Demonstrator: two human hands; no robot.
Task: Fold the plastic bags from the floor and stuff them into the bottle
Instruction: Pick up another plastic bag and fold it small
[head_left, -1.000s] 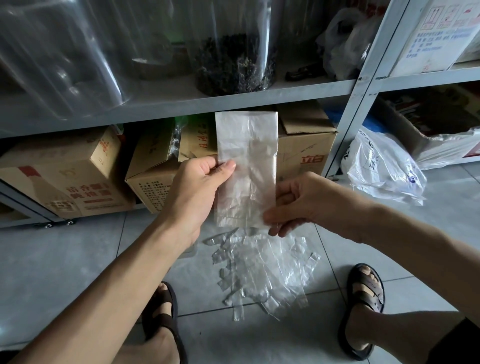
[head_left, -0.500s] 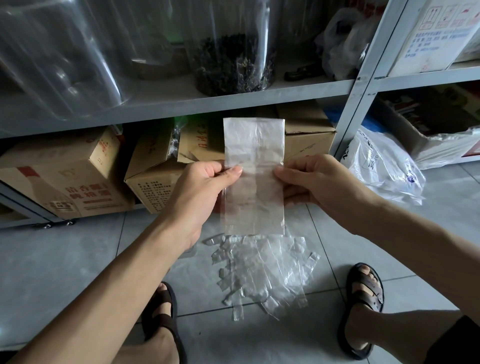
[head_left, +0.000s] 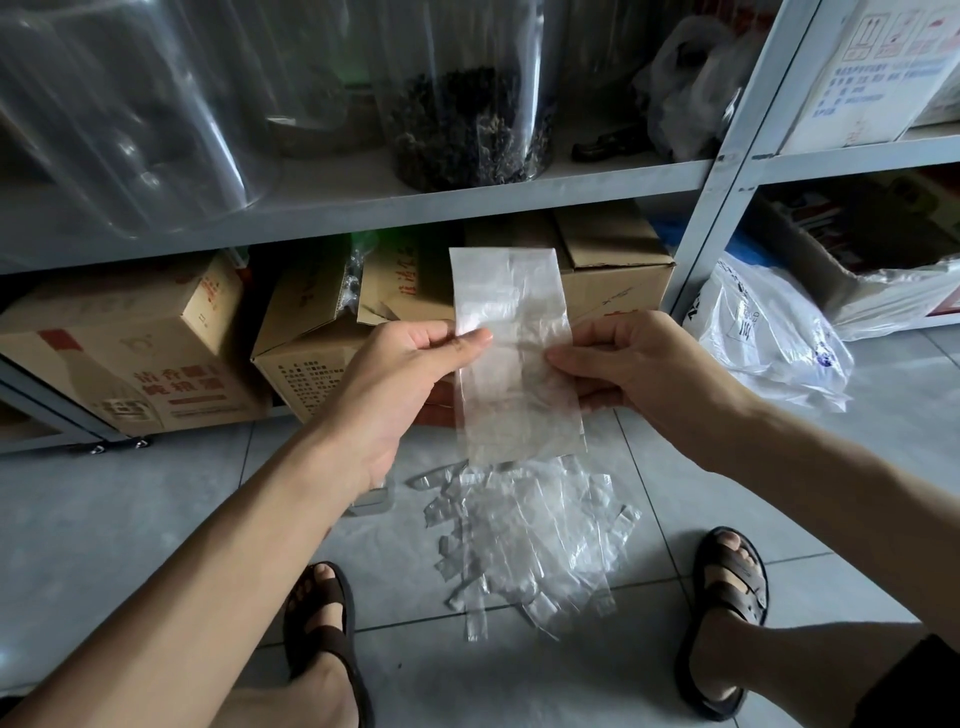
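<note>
Dark brown sandals (head_left: 737, 592), bare forearms (head_left: 208, 571)

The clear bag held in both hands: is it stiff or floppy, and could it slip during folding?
Probably thin and light: the floor shows through the bag. Likely floppy, yet with some body: pinched at mid-height by the left hand and right hand, its top half stands upright. Possibly slippery, as the film looks glossy.

Cardboard boxes (head_left: 135, 358) under shelf (head_left: 363, 208); jar (head_left: 467, 104), perhaps tea
</note>
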